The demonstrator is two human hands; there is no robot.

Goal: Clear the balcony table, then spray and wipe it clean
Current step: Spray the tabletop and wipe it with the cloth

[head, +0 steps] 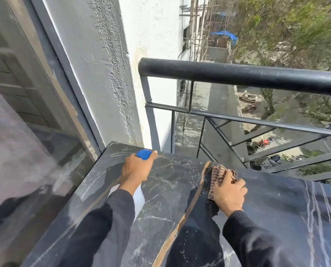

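Fingers (141,160) of the left hand (135,168) wrap the blue-capped spray bottle (143,154) at the bench's (166,189) far left; right hand (229,193) bunches the striped cloth (218,175) near the railing (237,74), where a loose grip could drop it over the edge

A single wide-angle head view looks forward and steeply down from just above the counter (160,182), which fills the lower frame close up. Both forearms reach in from the bottom edge. Farther ahead the view passes over the railing (237,74) to ground far below; a glass door (26,112) runs along the left.
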